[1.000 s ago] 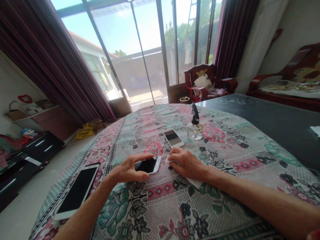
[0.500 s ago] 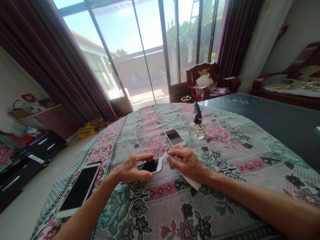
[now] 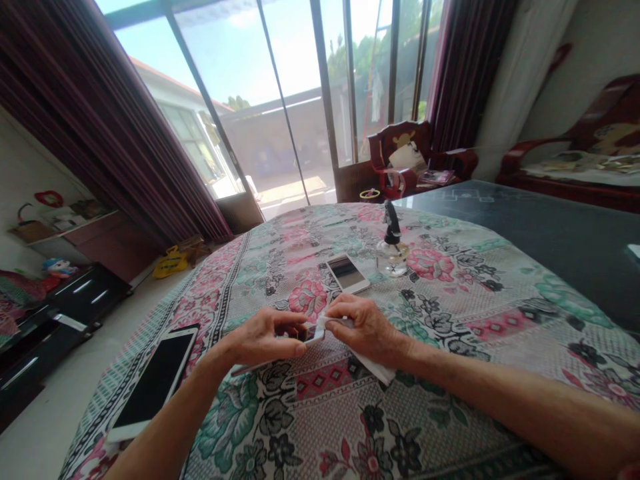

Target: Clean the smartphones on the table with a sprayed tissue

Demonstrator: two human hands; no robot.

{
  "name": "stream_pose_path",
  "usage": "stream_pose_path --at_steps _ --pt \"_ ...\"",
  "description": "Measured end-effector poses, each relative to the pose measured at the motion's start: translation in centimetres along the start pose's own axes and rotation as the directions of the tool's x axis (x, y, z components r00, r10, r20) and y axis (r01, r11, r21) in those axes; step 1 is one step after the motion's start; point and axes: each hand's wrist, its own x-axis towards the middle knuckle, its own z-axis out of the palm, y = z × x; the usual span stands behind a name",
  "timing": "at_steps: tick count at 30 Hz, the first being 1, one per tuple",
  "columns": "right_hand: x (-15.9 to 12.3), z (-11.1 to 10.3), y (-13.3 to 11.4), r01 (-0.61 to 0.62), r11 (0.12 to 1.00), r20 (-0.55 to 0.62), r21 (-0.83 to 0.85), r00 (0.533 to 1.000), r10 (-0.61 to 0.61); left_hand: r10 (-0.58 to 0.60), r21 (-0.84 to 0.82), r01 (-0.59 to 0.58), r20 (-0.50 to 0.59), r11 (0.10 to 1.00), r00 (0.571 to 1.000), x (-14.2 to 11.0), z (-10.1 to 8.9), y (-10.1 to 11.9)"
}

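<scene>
My left hand (image 3: 273,335) grips a white smartphone (image 3: 316,337) by its edges, thumb on the near side and fingers on the far side. The phone's dark screen faces up, partly hidden under my fingers. In my right hand (image 3: 367,328) a white cloth (image 3: 373,369) is pinched, its tip pressed to the phone's right end while the rest trails down toward the tabletop. Just beyond my right hand lies a second white smartphone (image 3: 349,273), screen up. A clear spray bottle (image 3: 393,257) with a black trigger head stands upright behind and right of it.
A large white tablet (image 3: 155,377) lies by my left forearm. All rests on a flowered tablecloth (image 3: 345,420). A dark table (image 3: 540,227) adjoins at the right. Beyond are a wooden armchair (image 3: 405,160), glass doors and a yellow bag (image 3: 173,262) on the floor.
My left fingers have moved further over the phone, covering more of its screen. My right hand has shifted slightly left with the cloth, and the camera view has shifted a little.
</scene>
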Motion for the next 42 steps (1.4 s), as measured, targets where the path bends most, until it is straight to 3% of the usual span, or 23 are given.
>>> stream_pose_path --at_steps 6,19,25,31,37,42 --pt "-0.1 0.1 0.4 -0.017 0.998 0.042 -0.055 0.999 0.019 0.035 0.167 -0.040 0.031 0.985 0.999 0.0 0.0 0.5" --pt "-0.1 -0.3 0.7 -0.036 0.994 0.065 -0.105 0.997 0.043 -0.020 0.188 0.022 -0.012 0.982 1.000 -0.4 -0.8 -0.8" --pt "-0.1 -0.3 0.6 -0.033 0.994 0.061 -0.108 0.997 0.040 -0.046 0.324 0.124 -0.239 0.938 0.970 -0.3 -1.3 -1.9" --pt "-0.1 -0.3 0.5 -0.026 0.995 0.058 -0.098 0.998 0.032 -0.054 0.417 0.191 -0.319 0.888 0.946 -1.2 -2.0 -1.8" --pt "-0.1 -0.3 0.6 -0.030 0.994 0.068 -0.101 0.997 0.037 -0.158 0.547 0.287 -0.270 0.787 0.950 -1.6 -0.1 -1.1" --pt "-0.1 -0.3 0.6 -0.039 0.993 0.072 -0.111 0.996 0.047 -0.231 0.509 0.341 -0.267 0.791 0.935 -0.3 1.2 -1.4"
